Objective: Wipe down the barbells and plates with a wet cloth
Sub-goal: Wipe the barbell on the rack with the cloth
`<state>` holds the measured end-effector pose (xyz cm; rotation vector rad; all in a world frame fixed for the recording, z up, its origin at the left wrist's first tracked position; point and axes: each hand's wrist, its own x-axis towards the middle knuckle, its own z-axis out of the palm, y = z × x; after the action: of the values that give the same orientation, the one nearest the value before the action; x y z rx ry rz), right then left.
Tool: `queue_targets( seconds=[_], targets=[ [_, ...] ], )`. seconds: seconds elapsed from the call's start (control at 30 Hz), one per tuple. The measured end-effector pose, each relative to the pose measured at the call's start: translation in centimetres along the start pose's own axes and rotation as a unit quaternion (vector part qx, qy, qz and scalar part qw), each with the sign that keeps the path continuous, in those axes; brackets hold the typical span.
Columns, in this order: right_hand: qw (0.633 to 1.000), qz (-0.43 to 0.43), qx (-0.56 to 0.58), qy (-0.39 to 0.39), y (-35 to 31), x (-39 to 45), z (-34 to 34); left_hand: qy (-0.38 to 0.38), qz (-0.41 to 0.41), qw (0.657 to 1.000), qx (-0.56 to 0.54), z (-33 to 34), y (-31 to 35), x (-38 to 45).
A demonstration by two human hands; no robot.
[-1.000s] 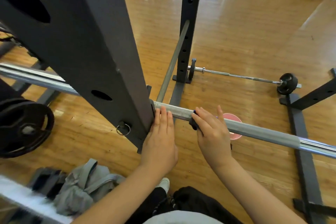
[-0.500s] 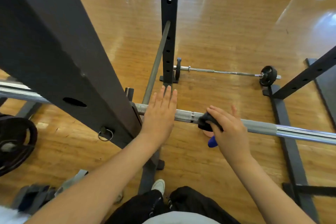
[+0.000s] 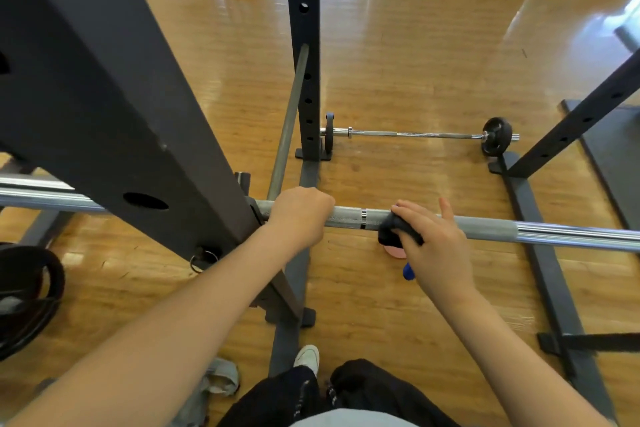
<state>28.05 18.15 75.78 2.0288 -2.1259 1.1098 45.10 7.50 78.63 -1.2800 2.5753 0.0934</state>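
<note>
On the knurled steel barbell [image 3: 485,229], the left hand [image 3: 301,215] curls round the shaft; the right hand [image 3: 436,243] presses a dark crumpled cloth [image 3: 393,230] against it, above glossy wooden flooring [image 3: 415,62].

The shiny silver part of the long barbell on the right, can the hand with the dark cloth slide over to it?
Probably yes. The right hand presses the dark cloth on the long grey barbell, and the bar runs bare from there to its shiny silver part, nothing blocking.
</note>
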Motion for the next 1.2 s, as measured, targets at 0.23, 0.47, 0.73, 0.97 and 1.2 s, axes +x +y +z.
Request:
queue_targets(
  seconds=[0.23,0.47,0.73,0.97,1.2],
  targets=[
    [0.999,-0.032,-0.009,0.012,-2.6,0.8,2.7,0.198,-0.09,0.975,0.048,3.6,0.9,-2.4],
    [0.995,-0.097,-0.004,-0.022,-4.6,1.1,4.9,0.25,-0.142,0.958,-0.013,6.2,1.6,-3.8],
    [0.996,-0.087,-0.009,0.023,-4.0,0.7,4.0,0.201,-0.128,0.969,-0.062,8.4,2.5,-7.3],
    [0.982,-0.176,0.014,-0.065,-6.6,3.5,5.9,0.214,-0.123,0.968,-0.052,7.7,2.3,-7.8],
    [0.959,-0.255,0.026,-0.117,-4.6,4.4,4.6,0.174,0.064,0.982,0.024,10.5,8.0,-9.7]
  ],
)
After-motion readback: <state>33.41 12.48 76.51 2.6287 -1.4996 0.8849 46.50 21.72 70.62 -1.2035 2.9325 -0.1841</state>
